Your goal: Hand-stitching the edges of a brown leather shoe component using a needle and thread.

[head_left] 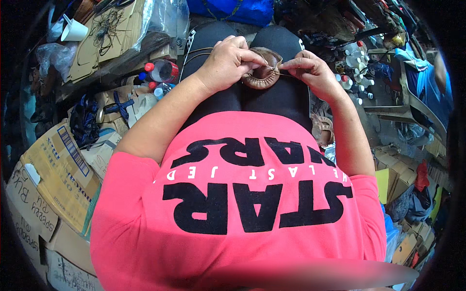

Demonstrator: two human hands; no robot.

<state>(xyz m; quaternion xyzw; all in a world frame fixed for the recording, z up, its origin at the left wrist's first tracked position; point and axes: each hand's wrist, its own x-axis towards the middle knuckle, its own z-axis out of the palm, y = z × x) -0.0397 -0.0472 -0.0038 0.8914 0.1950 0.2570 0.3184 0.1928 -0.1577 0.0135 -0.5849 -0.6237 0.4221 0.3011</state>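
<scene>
Across my thighs lies a brown leather shoe upper (259, 81) with a pleated, moccasin-like rounded edge. My left hand (233, 60) comes over its left side, fingers bent and closed, the tips reaching into the opening. On the other side my right hand (310, 70) pinches at the upper's right edge, where a thin light thread (285, 74) shows by the fingertips. A thin brown cord (196, 50) curves away left from behind my left hand. What lies exactly between the fingertips is too small to make out fully.
Cardboard boxes (63, 169) crowd the left side. Bottles with red caps (162, 71) and a white cup (74, 30) stand at the upper left. Several bottles (357, 63) are beside my right arm, near a pale chair (412, 104). A blue bag (233, 10) lies beyond my knees.
</scene>
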